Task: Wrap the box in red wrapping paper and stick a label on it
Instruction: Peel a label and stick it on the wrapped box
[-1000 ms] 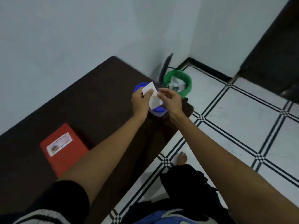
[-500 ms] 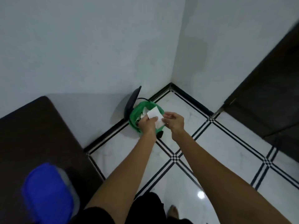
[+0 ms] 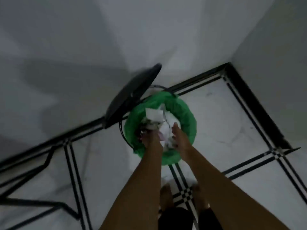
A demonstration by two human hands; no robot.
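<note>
Left hand (image 3: 150, 138) and right hand (image 3: 178, 135) hang close together over the green bin (image 3: 186, 113) mid-frame; too blurry to tell their grip

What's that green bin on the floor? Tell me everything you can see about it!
It is a round trash bin lined in shiny green plastic that folds over its rim. Its dark lid is tilted up at the back, toward the wall. A thin black wire curves round its left side. Crumpled white paper scraps lie inside. It stands on the white tiled floor near the corner. The left hand and right hand reach over its opening; blur hides any touch.
</note>
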